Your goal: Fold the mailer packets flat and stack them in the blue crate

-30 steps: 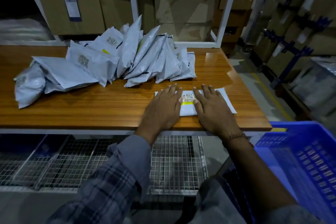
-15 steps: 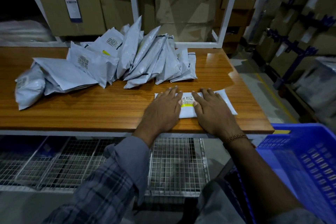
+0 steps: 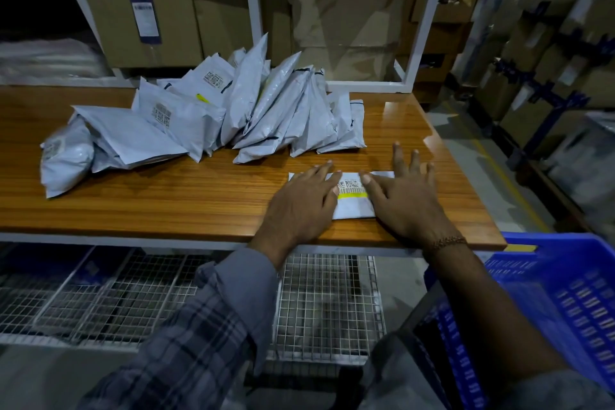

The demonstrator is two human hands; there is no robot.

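Grey-white plastic is what you have under both palms: one mailer packet (image 3: 349, 196) lies on the wooden table (image 3: 166, 203), close to its near edge and toward the right end, with a barcode label and a yellow strip showing in the gap between your hands. Your left hand (image 3: 303, 203) lies flat on the packet's left part, fingers straight and pointing away from you; your right hand (image 3: 407, 200) lies flat on its right part, fingers spread and reaching past the packet's far edge onto the wood. Neither hand grips or pinches anything; both are pressing with extended fingers, so the packet sits beneath the hands rather than inside any hold. Judging from this, you are in the middle of flattening this single packet, and it has not yet gone to the blue crate (image 3: 559, 303), which stands low at the near right, just beside your right forearm and below the table's right corner. Little of the crate's inside shows, and no packets can be seen in that part. Plenty remains: the heap of mailer packets (image 3: 206, 116) lies untouched on the far left and middle of the table, some leaning upright against one another, well apart from your hands. To carry the flattened one over, you will need to pick it up.
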